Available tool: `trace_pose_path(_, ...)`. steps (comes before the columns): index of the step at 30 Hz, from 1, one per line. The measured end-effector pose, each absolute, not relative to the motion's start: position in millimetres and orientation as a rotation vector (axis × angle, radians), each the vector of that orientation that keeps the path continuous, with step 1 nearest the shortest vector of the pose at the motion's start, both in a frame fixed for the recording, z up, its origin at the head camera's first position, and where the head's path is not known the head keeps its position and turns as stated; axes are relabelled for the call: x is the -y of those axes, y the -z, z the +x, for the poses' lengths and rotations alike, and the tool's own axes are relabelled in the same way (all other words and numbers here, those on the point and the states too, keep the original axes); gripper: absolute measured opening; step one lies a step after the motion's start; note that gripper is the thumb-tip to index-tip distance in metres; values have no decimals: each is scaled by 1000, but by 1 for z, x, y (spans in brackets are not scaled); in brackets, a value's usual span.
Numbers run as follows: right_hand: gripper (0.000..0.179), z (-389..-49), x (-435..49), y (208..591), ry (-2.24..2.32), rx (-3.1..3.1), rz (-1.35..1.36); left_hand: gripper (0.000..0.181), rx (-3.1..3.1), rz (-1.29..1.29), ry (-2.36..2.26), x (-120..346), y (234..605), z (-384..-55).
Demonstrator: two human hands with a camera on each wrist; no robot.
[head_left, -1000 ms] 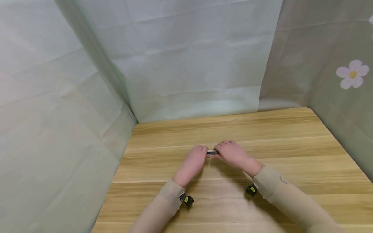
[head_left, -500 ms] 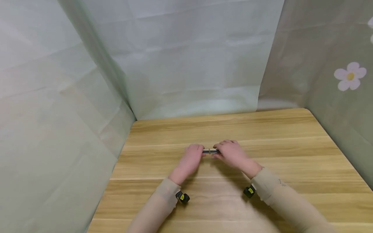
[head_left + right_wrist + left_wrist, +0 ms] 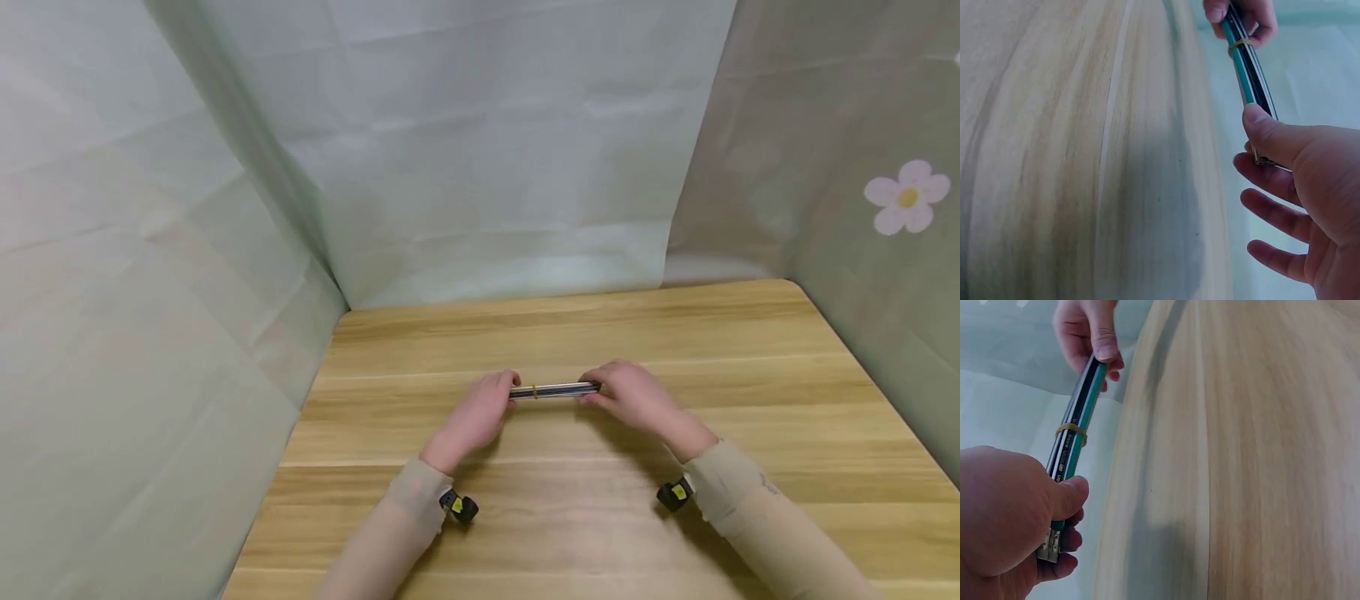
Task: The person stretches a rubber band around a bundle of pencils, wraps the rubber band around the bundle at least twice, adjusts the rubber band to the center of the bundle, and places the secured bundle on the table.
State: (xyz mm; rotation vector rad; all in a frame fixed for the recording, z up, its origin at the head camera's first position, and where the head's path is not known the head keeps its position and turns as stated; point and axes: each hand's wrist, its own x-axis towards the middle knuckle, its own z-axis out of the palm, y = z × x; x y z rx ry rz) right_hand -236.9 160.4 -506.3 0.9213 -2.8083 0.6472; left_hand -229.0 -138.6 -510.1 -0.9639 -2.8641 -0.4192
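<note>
A bundle of striped pencils [image 3: 558,390], dark, silver and green, is held level above the table between both hands. A yellowish rubber band [image 3: 1071,429] goes round it, nearer the left hand in the head view. My left hand [image 3: 480,410] grips one end, where metallic tips [image 3: 1049,545] poke out below its thumb. At the other end, my right hand [image 3: 637,400] pinches the bundle between thumb and forefinger. Its other fingers [image 3: 1275,212] are spread apart in the right wrist view. Parts of the pencils are hidden under the fingers.
A wood-grain table [image 3: 570,517] lies under both hands. Pale fabric walls [image 3: 487,167] stand behind it and at the sides, with a white flower print [image 3: 907,197] on the right. Each wrist wears a small black camera [image 3: 459,506].
The hands have drawn apart, left hand leftward and right hand rightward. More of the pencil bundle and its rubber band now shows between them.
</note>
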Motion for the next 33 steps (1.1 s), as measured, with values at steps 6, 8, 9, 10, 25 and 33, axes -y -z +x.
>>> trace_pose_path(6, 34, -236, -164, 512, -655, 2810, 919, 24, 2958, -913, 613, 138, 511, -230)
trace_pose_path(8, 32, -236, -165, 515, -644, 2803, 926, 22, 2998, -883, 674, 137, 513, -231)
trace_pose_path(9, 31, -236, -165, 516, -642, 2800, 929, 22, 3011, -867, 703, 137, 514, -232)
trace_pose_path(10, 31, -237, -165, 517, -639, 2802, 926, 21, 3019, -850, 731, 137, 514, -234)
trace_pose_path(25, 27, -240, -163, 531, -642, 2913, 801, 20, 2961, -823, 694, 133, 525, -246)
trace_pose_path(33, 28, -246, -164, 533, -654, 2929, 731, 26, 2944, -754, 646, 125, 532, -253)
